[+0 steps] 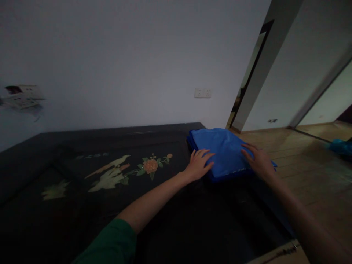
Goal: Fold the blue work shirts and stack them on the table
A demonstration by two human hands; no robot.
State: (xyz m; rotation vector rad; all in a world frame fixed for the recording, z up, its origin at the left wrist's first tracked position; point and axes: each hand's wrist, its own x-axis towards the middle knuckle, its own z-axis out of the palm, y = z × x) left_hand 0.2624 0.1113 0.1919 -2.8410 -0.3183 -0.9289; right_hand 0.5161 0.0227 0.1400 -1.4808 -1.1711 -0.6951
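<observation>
A blue folded cloth (224,150) lies flat at the right end of a dark, glossy table (165,205). Darker blue layers show under its left and front edges. My left hand (199,164) rests at the cloth's left edge with its fingers spread. Over the right edge lies my right hand (257,160), fingers stretched out and thumb apart. Neither hand is closed on the fabric. What lies beneath the top layer is mostly hidden.
A flower-and-bird picture (150,167) decorates the tabletop. Behind stands a pale wall with a double socket (202,93). To the right are a wooden floor (291,154), a doorway and a blue plastic-looking bundle (341,146).
</observation>
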